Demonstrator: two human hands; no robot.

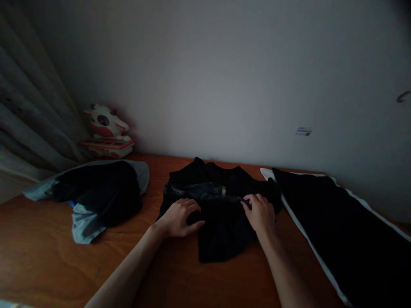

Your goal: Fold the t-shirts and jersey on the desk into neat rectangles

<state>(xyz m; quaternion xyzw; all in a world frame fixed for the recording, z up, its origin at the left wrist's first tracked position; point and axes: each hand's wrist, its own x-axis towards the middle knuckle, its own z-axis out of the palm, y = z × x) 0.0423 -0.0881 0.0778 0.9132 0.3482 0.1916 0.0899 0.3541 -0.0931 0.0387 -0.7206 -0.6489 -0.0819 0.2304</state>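
A black top is spread on the wooden surface, its neckline towards the wall. On it lie what look like dark shorts, with a bluish inner waistband and a small pale label. My left hand rests on the left part of the dark cloth, fingers extended and thumb held apart. At the waistband's right end, my right hand pinches the edge between thumb and fingers. Dim light blurs the border between the two black garments.
A dark and grey crumpled garment lies at the left. Behind it a toy cow keyboard stands beside the curtain. Black cloth with white edging stretches along the right. The wall borders the back, bearing a small sticker.
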